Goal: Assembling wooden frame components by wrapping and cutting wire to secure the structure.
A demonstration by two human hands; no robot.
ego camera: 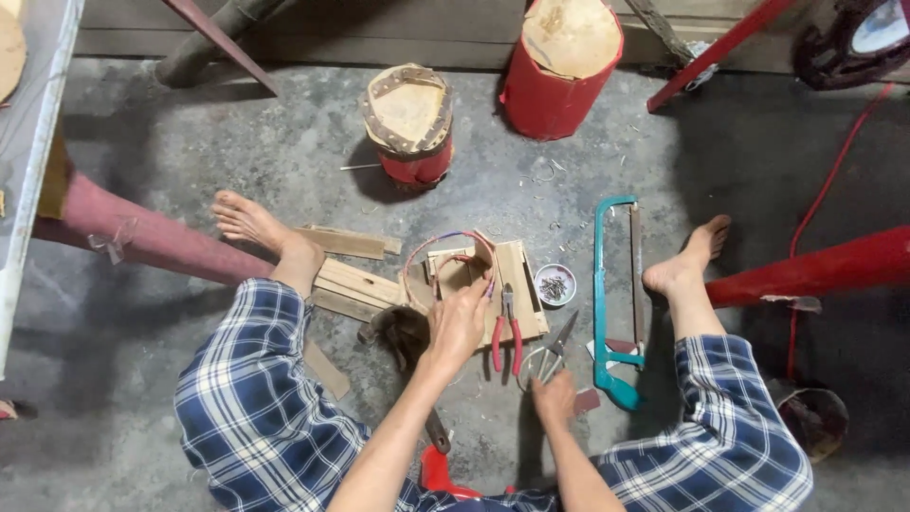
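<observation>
I sit on a concrete floor with my legs spread. My left hand (458, 322) rests on a small wooden frame (517, 275) between my feet, its fingers pinching a loop of thin reddish wire (431, 245) that arcs over the frame. My right hand (555, 396) grips the handles of a pair of scissors (557, 346) whose blades point up and away. Red-handled pliers (507, 332) lie on the frame's near edge between my hands.
A teal hacksaw (607, 294) lies by my right foot. A small round tin of nails (555, 284) sits beside the frame. Wooden slats (351, 280) lie under my left heel. Two red drums (559, 66) (409, 123) stand ahead; red poles cross at right.
</observation>
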